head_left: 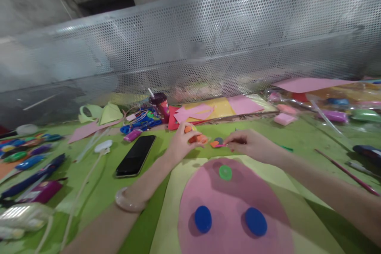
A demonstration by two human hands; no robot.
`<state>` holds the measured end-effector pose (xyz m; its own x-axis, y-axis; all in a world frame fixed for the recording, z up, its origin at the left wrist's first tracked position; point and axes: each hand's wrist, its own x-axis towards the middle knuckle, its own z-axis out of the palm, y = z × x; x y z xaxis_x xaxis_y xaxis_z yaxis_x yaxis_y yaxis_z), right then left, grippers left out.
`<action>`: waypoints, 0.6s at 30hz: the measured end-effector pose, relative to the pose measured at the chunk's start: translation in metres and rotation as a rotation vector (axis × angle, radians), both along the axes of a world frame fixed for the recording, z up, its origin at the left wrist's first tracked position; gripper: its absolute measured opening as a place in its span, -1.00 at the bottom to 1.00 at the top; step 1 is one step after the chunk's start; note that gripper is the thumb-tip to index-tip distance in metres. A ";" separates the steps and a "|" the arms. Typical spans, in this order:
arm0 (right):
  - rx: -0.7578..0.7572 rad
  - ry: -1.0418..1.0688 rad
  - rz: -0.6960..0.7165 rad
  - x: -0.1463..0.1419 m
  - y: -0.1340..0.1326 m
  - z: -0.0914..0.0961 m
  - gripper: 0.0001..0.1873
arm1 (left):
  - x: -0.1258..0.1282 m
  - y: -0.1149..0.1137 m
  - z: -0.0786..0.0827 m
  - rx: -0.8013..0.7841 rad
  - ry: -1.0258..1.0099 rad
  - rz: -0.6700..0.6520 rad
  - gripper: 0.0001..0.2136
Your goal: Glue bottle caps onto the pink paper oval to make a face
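My left hand (182, 143) is closed round small orange pieces (196, 138) just beyond the far edge of a pale yellow-green sheet (166, 210). My right hand (248, 143) pinches something small next to a little orange piece (214, 143) and a dark round piece (219, 140) on the table. A big pink paper oval (229, 206) lies on the sheet, nearer to me. On the oval sit a green cap (225, 172) and two blue caps (203, 219), (255, 221). A pale bangle (128, 203) circles my left wrist.
A black phone (136, 155) lies left of my hands on the green table (98, 174). Pens and markers (29, 162) crowd the left edge. Blue scissors (137, 124), a dark cup (162, 105), pink and yellow papers (220, 108) lie before a perforated metal screen (208, 47).
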<state>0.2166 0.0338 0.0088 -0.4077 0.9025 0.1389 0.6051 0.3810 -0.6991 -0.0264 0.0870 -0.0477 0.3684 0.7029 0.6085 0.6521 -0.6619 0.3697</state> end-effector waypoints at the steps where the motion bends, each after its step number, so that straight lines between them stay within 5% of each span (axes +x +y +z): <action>1: 0.018 -0.005 -0.001 0.001 0.001 -0.001 -0.79 | -0.002 0.002 -0.001 -0.004 0.016 0.030 -0.77; 5: 0.151 -0.021 -0.072 0.001 0.003 -0.003 -0.77 | 0.000 0.001 -0.001 -0.097 -0.012 0.054 -0.54; 8: 0.314 0.002 -0.158 -0.004 -0.002 -0.004 -0.79 | 0.017 -0.012 0.003 -0.279 -0.318 -0.002 -0.39; 13: 0.610 0.078 -0.125 -0.013 -0.014 -0.006 -0.78 | 0.054 -0.034 0.022 -0.752 -1.079 -0.172 -0.61; 18: 0.735 -0.001 -0.070 -0.014 -0.016 -0.015 -0.75 | 0.069 -0.047 0.038 -1.047 -1.406 -0.319 -0.81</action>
